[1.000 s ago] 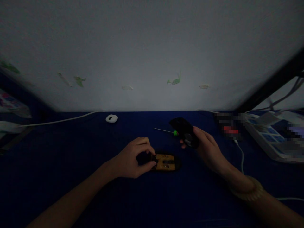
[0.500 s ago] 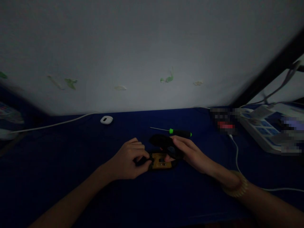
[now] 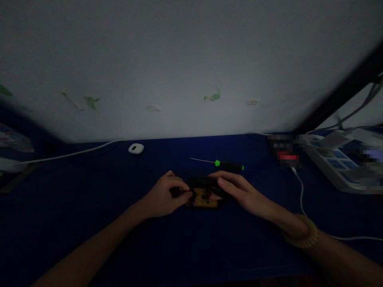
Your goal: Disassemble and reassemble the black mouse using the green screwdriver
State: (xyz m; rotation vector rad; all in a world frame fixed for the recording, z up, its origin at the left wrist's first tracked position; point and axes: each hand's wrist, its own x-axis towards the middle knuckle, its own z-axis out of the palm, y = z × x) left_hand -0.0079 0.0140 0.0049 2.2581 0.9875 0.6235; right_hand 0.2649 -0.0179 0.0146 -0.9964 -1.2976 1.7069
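On the blue table lies the opened base of what looks like a computer mouse (image 3: 197,202), black-edged with a yellow-brown circuit board inside. Its black curved top shell (image 3: 202,182) is in my right hand (image 3: 243,193), held low and close over the far side of the base. Fingertips of that hand reach under the shell, over the board's right part. My left hand (image 3: 167,195) is closed, thumb and forefinger pinching at the base's left end. Dim light hides small parts there. Beyond the shell lies a screwdriver (image 3: 229,164) with a black and green handle.
A white earbud case (image 3: 136,148) sits near the wall at left, by a white cable (image 3: 80,154). At right are a white power strip (image 3: 332,167) and a blurred dark item with red (image 3: 287,155), with a white cable (image 3: 301,191) attached.
My right hand has lowered and flattened the top shell nearer to the base. The left hand keeps its pinch at the left end. The view has shifted slightly.
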